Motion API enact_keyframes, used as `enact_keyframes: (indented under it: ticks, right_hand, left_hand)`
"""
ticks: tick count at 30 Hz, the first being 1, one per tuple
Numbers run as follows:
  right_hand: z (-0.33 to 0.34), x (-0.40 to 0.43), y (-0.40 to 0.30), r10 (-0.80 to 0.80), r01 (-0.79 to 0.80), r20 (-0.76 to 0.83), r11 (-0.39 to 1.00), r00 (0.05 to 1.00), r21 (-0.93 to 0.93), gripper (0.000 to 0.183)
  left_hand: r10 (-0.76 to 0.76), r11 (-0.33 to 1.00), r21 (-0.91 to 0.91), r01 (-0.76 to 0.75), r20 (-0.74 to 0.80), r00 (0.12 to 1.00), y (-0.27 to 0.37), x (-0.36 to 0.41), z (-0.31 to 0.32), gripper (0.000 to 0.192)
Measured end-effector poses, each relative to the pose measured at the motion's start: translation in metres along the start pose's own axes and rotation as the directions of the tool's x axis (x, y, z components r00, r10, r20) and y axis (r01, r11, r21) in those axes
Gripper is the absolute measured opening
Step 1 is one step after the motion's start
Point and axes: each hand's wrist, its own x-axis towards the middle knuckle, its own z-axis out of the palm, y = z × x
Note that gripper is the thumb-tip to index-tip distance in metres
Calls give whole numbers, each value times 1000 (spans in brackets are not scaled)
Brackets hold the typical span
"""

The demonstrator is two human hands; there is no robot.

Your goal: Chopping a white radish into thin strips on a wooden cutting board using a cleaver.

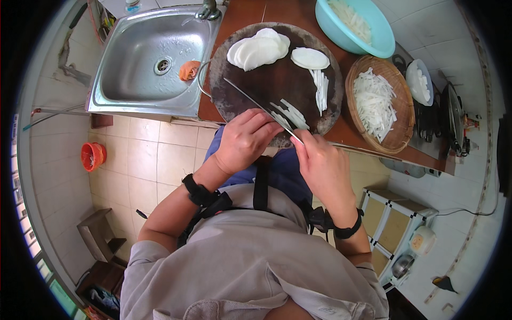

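Observation:
My right hand (pixel 326 166) grips a kitchen knife (pixel 250 97) whose thin blade slants across the near part of a round wooden chopping board (pixel 276 82). Close against the near side of the blade is my left hand (pixel 249 136), its fingers bent; anything beneath them is hidden. Pale strips (pixel 294 115), apparently white radish, lie just beyond the blade. Farther back on the board is a stack of overlapping round white slices (pixel 260 48). Two or so more slices (pixel 310 59) lie at the right, beside a narrow row of cut strips (pixel 320 92).
Right of the board stands a woven bamboo basket (pixel 403 116) of white strips. Behind it are a turquoise basin (pixel 344 38) with more strips and a white bowl (pixel 412 68) of white pieces. A steel sink (pixel 132 76) at left holds an orange item (pixel 189 71).

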Motion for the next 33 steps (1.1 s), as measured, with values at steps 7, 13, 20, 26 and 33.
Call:
enact_keyframes:
  ticks: [7, 13, 20, 26, 33]
  right_hand:
    - [14, 28, -8, -37, 38, -30, 999, 999, 26, 17]
    - [9, 17, 6, 31, -12, -96, 980, 995, 197, 19]
    - [0, 1, 6, 9, 8, -71, 971, 997, 237, 18]
    - [-4, -3, 5, 2, -1, -3, 994, 1000, 111, 16]
    - [7, 11, -3, -8, 7, 24, 1000, 1000, 22, 14]
  left_hand:
    - [15, 999, -51, -16, -15, 1000, -3, -1, 2, 18]
    - [5, 998, -58, -7, -37, 999, -2, -2, 5, 19]
    - [15, 998, -59, -16, -14, 1000, -4, -2, 2, 20]
    - [25, 1000, -17, -25, -12, 1000, -2, -1, 3, 23]
    - [18, 999, -33, -18, -5, 1000, -1, -2, 0, 23]
